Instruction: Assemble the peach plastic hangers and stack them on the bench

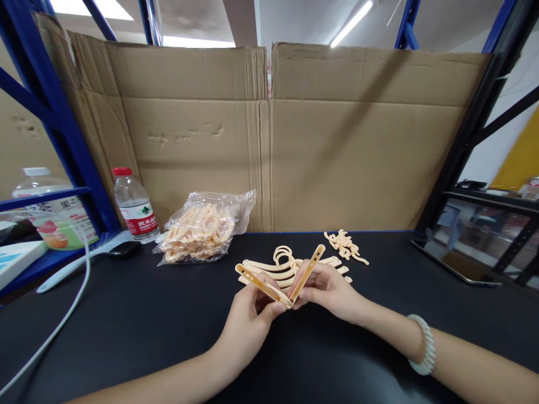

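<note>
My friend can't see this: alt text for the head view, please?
A left hand and right hand hold pale strips in a V over a black table. Behind are more pale parts, a filled bag and a red-capped bottle.

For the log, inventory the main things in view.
Long plastic strips: at least two, cream, centre
Curved plastic pieces: several, cream, behind strips
Curly plastic pieces: pile, cream, back right
Bag of plastic pieces: one, clear, back left
Red-capped plastic bottle: one, clear, back left
White-capped plastic jug: one, clear, far left
Flat device: one, dark, right
Thin cable: one, white, left
Cardboard panels: two, brown, back
Tabletop: one, black, beneath
Coiled bracelet: one, pale, right wrist
Left hand, right hand: one each, bare, centre
</note>
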{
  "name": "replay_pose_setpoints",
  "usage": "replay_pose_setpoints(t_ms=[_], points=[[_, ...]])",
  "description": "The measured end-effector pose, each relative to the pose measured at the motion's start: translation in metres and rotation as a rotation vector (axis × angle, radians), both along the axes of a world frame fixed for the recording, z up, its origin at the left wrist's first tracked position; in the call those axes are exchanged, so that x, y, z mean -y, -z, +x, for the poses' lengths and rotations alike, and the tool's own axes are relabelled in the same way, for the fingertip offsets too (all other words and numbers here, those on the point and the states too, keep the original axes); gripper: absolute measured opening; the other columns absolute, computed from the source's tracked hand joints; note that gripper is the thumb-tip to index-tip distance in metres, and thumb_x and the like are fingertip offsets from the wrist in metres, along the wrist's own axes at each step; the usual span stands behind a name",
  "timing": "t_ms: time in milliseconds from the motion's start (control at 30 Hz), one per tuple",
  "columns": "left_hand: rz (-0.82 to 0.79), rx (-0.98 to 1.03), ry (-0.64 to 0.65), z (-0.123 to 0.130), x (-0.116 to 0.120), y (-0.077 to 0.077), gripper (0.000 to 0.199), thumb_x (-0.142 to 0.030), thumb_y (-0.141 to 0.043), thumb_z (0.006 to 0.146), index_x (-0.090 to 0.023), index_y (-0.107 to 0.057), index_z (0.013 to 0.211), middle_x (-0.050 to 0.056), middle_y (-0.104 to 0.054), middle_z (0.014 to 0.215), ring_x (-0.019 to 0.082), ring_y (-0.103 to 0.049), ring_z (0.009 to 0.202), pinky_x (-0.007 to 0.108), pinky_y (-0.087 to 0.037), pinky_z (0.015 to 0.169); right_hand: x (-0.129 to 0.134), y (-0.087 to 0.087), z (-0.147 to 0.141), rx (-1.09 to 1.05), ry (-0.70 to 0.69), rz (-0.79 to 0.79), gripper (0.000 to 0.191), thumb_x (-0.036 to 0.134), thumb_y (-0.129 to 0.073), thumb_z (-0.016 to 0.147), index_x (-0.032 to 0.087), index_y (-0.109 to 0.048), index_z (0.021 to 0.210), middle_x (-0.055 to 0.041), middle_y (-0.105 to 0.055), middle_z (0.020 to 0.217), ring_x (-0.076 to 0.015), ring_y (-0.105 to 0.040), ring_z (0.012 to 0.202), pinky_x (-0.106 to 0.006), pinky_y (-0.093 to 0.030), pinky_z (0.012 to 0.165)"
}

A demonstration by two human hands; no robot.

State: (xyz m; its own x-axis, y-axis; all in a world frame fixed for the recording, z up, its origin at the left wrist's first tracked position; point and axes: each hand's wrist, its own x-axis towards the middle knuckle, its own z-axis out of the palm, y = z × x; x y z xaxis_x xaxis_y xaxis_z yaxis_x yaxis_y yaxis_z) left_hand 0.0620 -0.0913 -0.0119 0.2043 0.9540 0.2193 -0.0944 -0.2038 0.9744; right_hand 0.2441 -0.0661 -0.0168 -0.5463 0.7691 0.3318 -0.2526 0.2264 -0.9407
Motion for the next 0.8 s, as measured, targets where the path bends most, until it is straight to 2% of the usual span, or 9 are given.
replay_pose_setpoints(t_ms=[167, 400, 600, 800], points=[[-0.003, -0.004, -0.024, 0.000, 0.000, 0.000, 0.013, -0.011, -0.069, 0.058, -0.017, -0.060, 0.066, 0.001, -0.063, 0.068, 0.018, -0.061, 0.068, 0.026, -0.049, 0.064, 0.004, 0.000, -0.003, -0.011, 0.015, 0.020, 0.023, 0.029, -0.072, 0.079, 0.017, -0.054, 0.084, -0.0008, -0.064, 0.080, -0.0139, -0.065, 0.074, -0.030, -0.055, 0.073], [0.003, -0.001, -0.025, 0.001, 0.002, -0.003, 0.012, -0.013, -0.070, 0.059, -0.016, -0.061, 0.066, 0.000, -0.061, 0.065, 0.017, -0.061, 0.066, 0.026, -0.050, 0.063, 0.008, 0.000, -0.004, 0.015, 0.090, 0.146, 0.016, 0.027, -0.068, 0.083, 0.016, -0.055, 0.085, -0.0012, -0.061, 0.079, -0.0131, -0.063, 0.073, -0.027, -0.052, 0.070], [-0.024, 0.064, -0.010, 0.002, 0.002, -0.001, 0.017, -0.017, -0.072, 0.059, -0.016, -0.058, 0.068, 0.001, -0.064, 0.068, 0.017, -0.060, 0.062, 0.028, -0.051, 0.059, 0.010, 0.000, -0.004, 0.098, 0.157, 0.218, 0.013, 0.024, -0.065, 0.084, 0.017, -0.054, 0.085, -0.0025, -0.062, 0.083, -0.0147, -0.064, 0.077, -0.030, -0.052, 0.074], [-0.041, 0.094, -0.015, 0.002, -0.002, 0.004, 0.021, -0.020, -0.074, 0.059, -0.015, -0.056, 0.069, 0.003, -0.065, 0.069, 0.015, -0.059, 0.059, 0.027, -0.051, 0.057, 0.015, -0.004, -0.007, 0.151, 0.224, 0.304, 0.007, 0.020, -0.061, 0.086, 0.017, -0.055, 0.086, -0.0038, -0.067, 0.083, -0.0147, -0.067, 0.076, -0.027, -0.053, 0.072]])
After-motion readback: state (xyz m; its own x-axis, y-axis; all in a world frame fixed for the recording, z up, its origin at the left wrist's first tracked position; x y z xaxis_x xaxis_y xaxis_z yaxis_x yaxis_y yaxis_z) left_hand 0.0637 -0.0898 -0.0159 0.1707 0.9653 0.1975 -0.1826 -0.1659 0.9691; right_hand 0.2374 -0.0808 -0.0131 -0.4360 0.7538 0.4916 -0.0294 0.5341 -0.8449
